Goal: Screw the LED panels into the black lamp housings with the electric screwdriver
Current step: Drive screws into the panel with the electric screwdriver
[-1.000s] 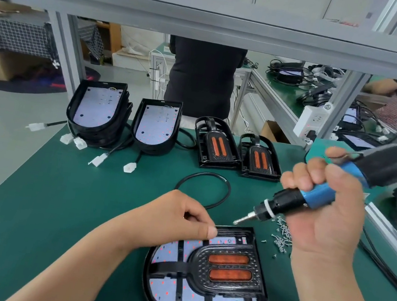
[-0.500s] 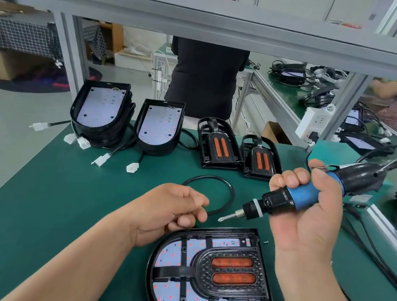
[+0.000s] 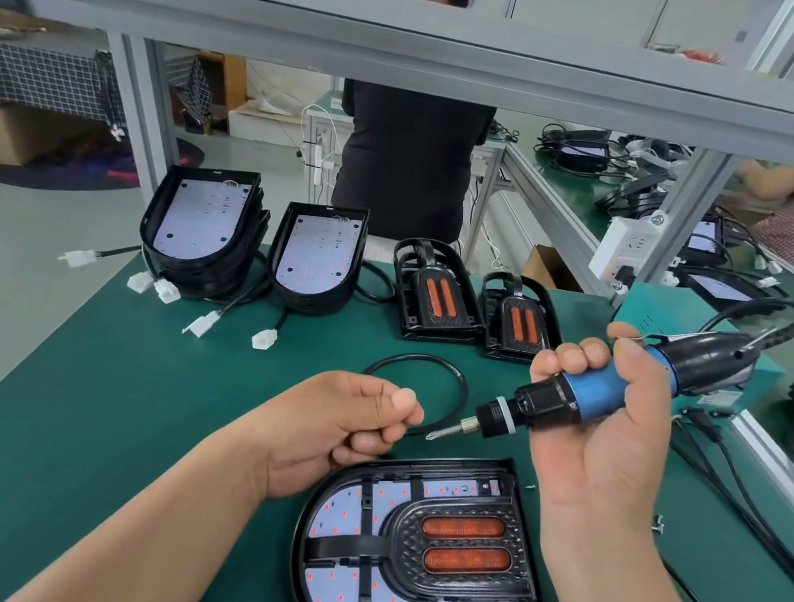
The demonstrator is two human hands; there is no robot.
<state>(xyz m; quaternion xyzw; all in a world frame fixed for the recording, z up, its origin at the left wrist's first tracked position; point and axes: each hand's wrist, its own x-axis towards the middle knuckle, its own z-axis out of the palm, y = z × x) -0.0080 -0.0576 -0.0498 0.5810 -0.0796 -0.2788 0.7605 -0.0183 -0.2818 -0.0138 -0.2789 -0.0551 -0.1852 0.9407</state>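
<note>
A black lamp housing [image 3: 303, 593] lies flat near the front edge of the green mat. A white LED panel [image 3: 341, 510] sits inside it under a black frame with two orange bars [image 3: 463, 545]. My right hand [image 3: 606, 443] grips the blue and black electric screwdriver [image 3: 594, 386] above the housing, bit pointing left and slightly down. My left hand [image 3: 348, 428] hovers just left of the bit tip [image 3: 436, 433], fingers curled and thumb pressed against the forefinger. Nothing shows between them. Neither hand touches the housing.
At the back stand two piles of housings with panels [image 3: 199, 222] [image 3: 318, 257] and two black frames with orange bars [image 3: 437, 296] [image 3: 522, 320]. A black cable loop [image 3: 419, 359] and white connectors [image 3: 204, 322] lie mid-mat. Loose screws [image 3: 659, 522] and cables lie right.
My left hand has lifted off the panel and curled up. The right hand has brought the screwdriver down and left, so the bit tip now sits close to my left fingers.
</note>
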